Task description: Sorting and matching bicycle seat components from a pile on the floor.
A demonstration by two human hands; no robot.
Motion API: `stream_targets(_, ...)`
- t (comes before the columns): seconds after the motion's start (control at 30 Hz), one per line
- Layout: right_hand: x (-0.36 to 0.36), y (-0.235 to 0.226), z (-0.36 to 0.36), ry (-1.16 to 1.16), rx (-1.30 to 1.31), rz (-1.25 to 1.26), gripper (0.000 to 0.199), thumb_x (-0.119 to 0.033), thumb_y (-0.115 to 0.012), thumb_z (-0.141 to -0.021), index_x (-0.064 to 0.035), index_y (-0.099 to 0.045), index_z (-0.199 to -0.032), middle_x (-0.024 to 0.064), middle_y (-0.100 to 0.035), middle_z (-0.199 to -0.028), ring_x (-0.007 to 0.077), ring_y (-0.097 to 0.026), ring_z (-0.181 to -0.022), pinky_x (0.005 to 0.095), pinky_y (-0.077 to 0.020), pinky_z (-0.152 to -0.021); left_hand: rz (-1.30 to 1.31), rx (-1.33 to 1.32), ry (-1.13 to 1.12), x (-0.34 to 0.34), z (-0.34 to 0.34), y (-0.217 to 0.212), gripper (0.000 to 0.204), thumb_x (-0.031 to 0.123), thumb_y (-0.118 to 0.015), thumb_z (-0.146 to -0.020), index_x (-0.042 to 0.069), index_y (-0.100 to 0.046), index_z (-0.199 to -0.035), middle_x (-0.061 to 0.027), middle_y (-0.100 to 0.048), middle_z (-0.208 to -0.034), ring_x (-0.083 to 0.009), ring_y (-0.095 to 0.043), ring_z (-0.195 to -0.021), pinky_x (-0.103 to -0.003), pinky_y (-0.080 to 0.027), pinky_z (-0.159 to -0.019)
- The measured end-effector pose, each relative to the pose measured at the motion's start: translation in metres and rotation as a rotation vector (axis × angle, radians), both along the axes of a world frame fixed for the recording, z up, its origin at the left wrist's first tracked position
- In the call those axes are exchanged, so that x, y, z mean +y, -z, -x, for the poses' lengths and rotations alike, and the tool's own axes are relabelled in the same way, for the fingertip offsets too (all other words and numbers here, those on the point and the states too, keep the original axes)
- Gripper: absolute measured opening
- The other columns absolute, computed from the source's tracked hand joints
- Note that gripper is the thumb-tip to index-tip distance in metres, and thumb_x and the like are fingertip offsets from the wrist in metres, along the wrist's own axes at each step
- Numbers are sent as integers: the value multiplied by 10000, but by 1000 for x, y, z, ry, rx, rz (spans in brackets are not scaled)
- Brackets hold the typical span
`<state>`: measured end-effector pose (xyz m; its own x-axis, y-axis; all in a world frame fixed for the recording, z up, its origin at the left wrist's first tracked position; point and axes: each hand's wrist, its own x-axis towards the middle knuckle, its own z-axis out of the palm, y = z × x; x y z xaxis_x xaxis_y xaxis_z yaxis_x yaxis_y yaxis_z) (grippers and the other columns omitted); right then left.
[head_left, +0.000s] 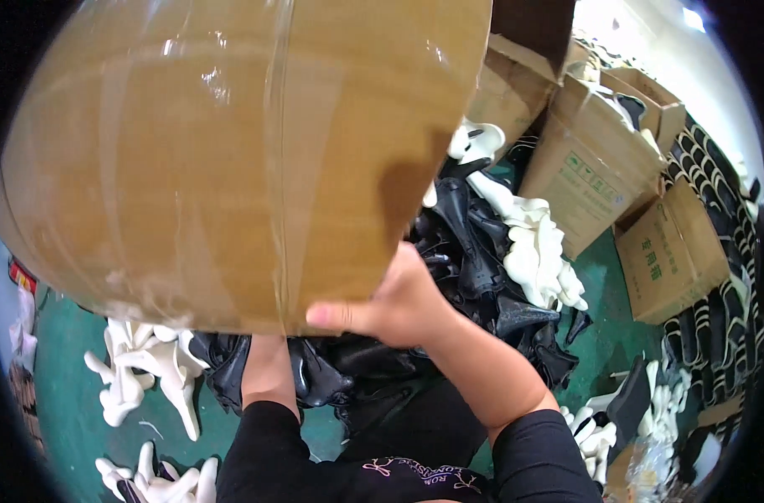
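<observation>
A large brown cardboard box (214,193), its seams covered with clear tape, is raised in front of me and fills the upper left of the view. My right hand (398,306) grips its lower right corner. The thumb lies along the bottom edge, and the fingers go round the side, partly out of sight. My left forearm reaches up beneath the box, which hides the left hand and its fingers. Below and behind the box is a heap of glossy black moulded pieces (466,243), with similar white pieces (537,251) along its right side.
More white pieces (155,369) lie on the green floor (72,394) at the left. An open carton (587,168) and a smaller carton (671,256) stand at the right. Behind them are stacked black-and-white pieces (713,176). Clear plastic wrap (650,465) lies at the lower right.
</observation>
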<state>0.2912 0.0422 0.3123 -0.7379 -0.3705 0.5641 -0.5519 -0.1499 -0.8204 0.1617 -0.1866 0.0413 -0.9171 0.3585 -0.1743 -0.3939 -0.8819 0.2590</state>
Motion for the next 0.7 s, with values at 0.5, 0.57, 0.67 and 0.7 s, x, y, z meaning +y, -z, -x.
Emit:
stream_targets(0.5, 98, 19, -109, 145, -338, 566, 486, -114, -725, -786, 21, -540, -1215, 95, -628, -1156, 207, -602, -1049, 349, -464, -924, 71, 63, -38, 7, -134, -35, 706, 660, -439, -858, 132, -476, -1325, -102, -505, -1347, -327, -527, -1154, -512, -488, -877)
stream_targets(0.57, 106, 24, -71, 169, -364, 622, 489, -104, -710, -791, 19, -528, -1227, 96, -614, -1176, 210, -589, -1071, 348, -459, -933, 62, 40, -70, 1, -134, -35, 699, 654, -444, -863, 129, -478, -1323, -99, -505, -1348, -322, -529, -1156, -507, -492, -879)
stream_targets(0.67, 117, -11, -14, 248, -286, 663, 465, -70, -643, -821, 10, -503, -1257, 104, -576, -1224, 214, -557, -1116, 348, -447, -955, -56, 152, -46, -20, -93, -49, 638, 585, -482, -900, 113, -470, -1329, -83, -543, -1312, -254, -561, -1135, -440, -514, -897)
stream_targets(0.7, 125, -49, 3, 404, -122, 601, 499, -85, -603, -841, 35, -451, -1301, 144, -552, -1252, 242, -542, -1152, 388, -437, -999, 23, 206, -196, -8, -90, -84, 646, 570, -534, -877, 117, -468, -1332, -84, -575, -1271, -229, -594, -1090, -376, -541, -851)
